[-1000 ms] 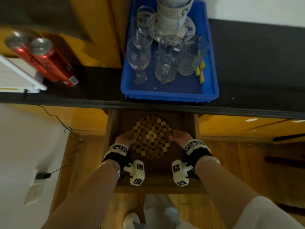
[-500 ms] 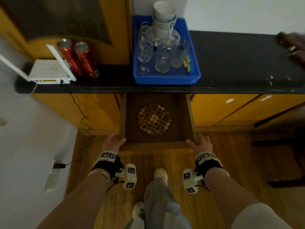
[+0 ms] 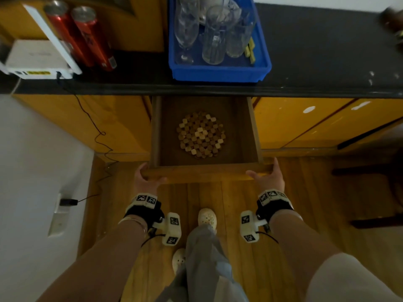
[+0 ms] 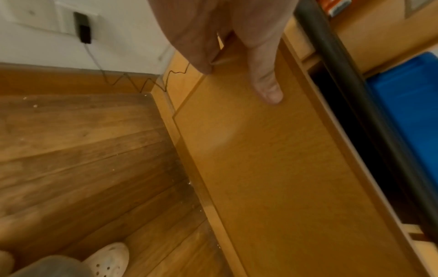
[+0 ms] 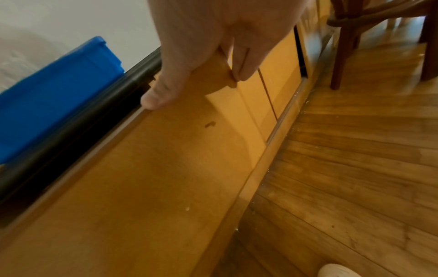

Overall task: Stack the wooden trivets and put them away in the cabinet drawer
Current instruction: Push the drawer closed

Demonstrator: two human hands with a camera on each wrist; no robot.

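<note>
**Drawer open, trivets inside, both hands on its front**

Counter, dark and long, runs across the top of the head view, over yellow cabinets and a wood floor. On it stand a blue tray of glasses, two red cans and a white router.

Below the tray the drawer stands pulled out. The trivets, a round pile of small wooden blocks, lie flat near the middle of its floor, apart from its walls.

The left hand grips the left end of the drawer front; in the left wrist view the thumb lies flat on the panel's face and the fingers curl round its edge. The right hand grips the right end the same way, thumb on the face by the top edge, fingers wrapped behind the corner.

A chair stands to the right. A black plug sits in a wall socket at left, its cord trailing up to the counter.
</note>
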